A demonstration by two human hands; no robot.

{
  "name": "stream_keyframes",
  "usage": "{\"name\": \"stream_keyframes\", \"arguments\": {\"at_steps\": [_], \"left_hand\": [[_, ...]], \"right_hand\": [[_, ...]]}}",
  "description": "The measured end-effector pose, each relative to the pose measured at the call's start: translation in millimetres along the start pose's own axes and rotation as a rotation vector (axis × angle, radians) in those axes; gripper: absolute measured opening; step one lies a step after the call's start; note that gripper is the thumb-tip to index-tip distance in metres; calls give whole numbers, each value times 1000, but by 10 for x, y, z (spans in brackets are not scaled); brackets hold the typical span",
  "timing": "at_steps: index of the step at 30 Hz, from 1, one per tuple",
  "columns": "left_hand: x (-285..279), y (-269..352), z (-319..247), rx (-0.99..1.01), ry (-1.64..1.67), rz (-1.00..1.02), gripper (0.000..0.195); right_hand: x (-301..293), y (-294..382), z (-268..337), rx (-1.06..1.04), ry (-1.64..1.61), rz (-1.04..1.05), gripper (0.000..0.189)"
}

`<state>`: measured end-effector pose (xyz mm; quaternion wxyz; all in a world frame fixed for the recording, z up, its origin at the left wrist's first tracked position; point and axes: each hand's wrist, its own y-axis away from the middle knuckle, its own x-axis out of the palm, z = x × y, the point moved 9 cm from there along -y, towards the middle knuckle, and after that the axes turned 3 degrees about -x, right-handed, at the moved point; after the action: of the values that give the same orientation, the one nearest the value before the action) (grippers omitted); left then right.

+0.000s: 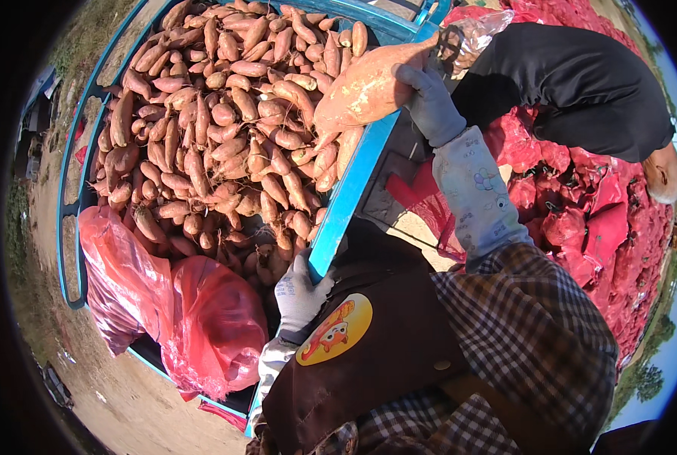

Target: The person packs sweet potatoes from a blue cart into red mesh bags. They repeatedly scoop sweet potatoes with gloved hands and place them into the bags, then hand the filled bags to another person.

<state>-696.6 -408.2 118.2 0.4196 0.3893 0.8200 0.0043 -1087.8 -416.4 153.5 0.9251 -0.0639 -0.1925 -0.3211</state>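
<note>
A very large sweet potato (367,85) is gripped near its narrow end by my right hand (429,102), which wears a grey glove. It is held over the near right edge of a heap of sweet potatoes (219,125). My left hand (301,293), gloved as well, is closed around the end of a blue metal side rail (352,182) of the cart. The smaller sweet potatoes lie loose in the cart bed, many with thin roots. The palm side of my left hand is hidden.
Red translucent bags (213,318) lie at the cart's near left corner. Many filled red mesh bags (566,222) are stacked on the right. Another person in dark clothing (571,85) bends over them. A loose red mesh (423,205) hangs beside the rail.
</note>
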Motion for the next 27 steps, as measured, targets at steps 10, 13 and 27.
{"name": "stream_keyframes", "arguments": {"at_steps": [10,13,27], "left_hand": [[148,-40,54,40,-65,85,57],[172,-62,119,35,-34,124,57],[810,-2513,-215,354,-427,-40,69]], "right_hand": [[-2227,2285,858,-163,910,-720,65],[-2734,2682,210,46,1119,-824,79],[-2373,1719,-211,107,798,-567,57]]}}
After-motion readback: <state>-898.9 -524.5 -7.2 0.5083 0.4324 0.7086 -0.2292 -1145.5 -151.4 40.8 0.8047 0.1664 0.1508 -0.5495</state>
